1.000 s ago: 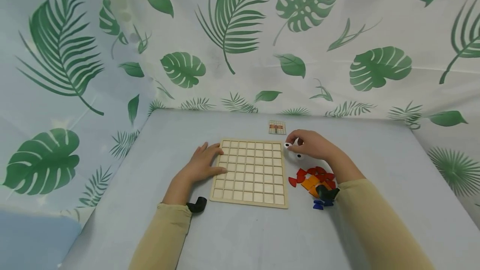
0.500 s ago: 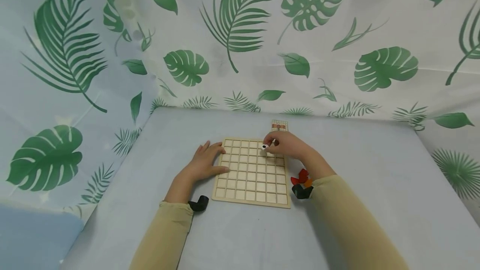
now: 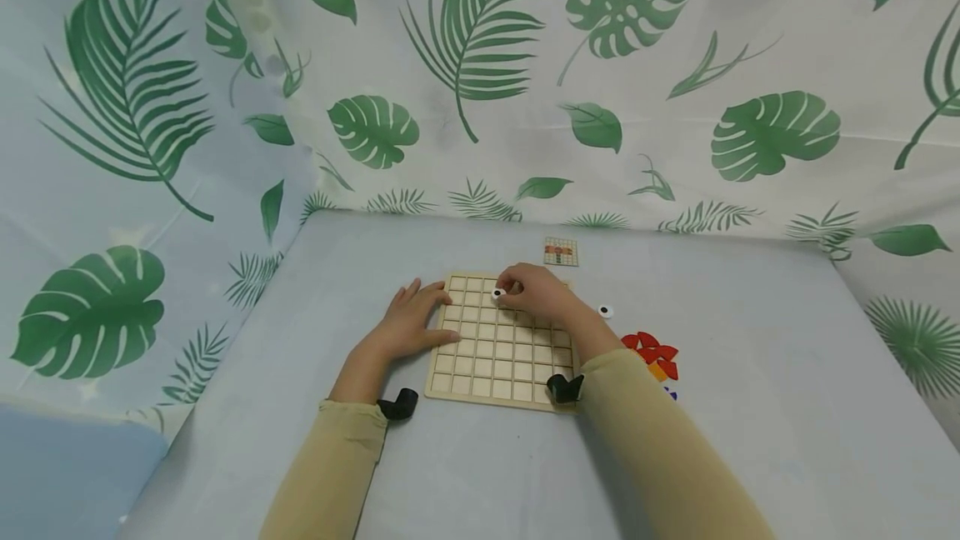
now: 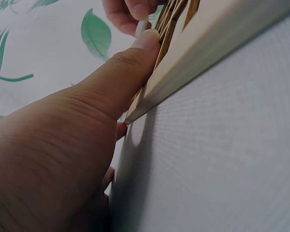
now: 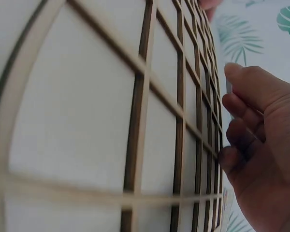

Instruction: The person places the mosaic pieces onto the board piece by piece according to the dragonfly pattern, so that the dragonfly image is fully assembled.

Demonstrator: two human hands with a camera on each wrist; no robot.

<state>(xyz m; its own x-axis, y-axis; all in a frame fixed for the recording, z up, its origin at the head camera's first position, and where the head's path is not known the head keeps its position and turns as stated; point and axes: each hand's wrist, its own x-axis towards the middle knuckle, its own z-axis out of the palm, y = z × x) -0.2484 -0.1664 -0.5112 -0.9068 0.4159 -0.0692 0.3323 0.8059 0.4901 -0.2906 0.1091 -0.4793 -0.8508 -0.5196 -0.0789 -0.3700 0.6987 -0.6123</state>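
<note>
In the head view, a square wooden grid board (image 3: 483,350) lies on the table. My left hand (image 3: 405,327) rests at its left edge with fingers spread. The left wrist view shows the thumb (image 4: 118,75) lying over the board's rim. Between thumb and fingers, my right hand (image 3: 538,292) pinches a white eye tile (image 3: 498,294) with a black dot, over the board's upper rows. In the right wrist view, the tile (image 5: 228,86) appears edge-on at the fingertips, close over the grid. The right hand and forearm hide the board's upper right cells.
Right of the board lie another eye tile (image 3: 605,311), several red pieces (image 3: 651,348), an orange piece (image 3: 657,371) and a partly hidden blue piece (image 3: 671,394). A small pattern card (image 3: 561,252) lies behind the board. Leaf-printed cloth (image 3: 495,148) hangs behind the table.
My right hand has moved left from the pieces beside the board to over its upper rows, carrying an eye tile. The other eye tile stays at the right. My left hand stays at the board's edge.
</note>
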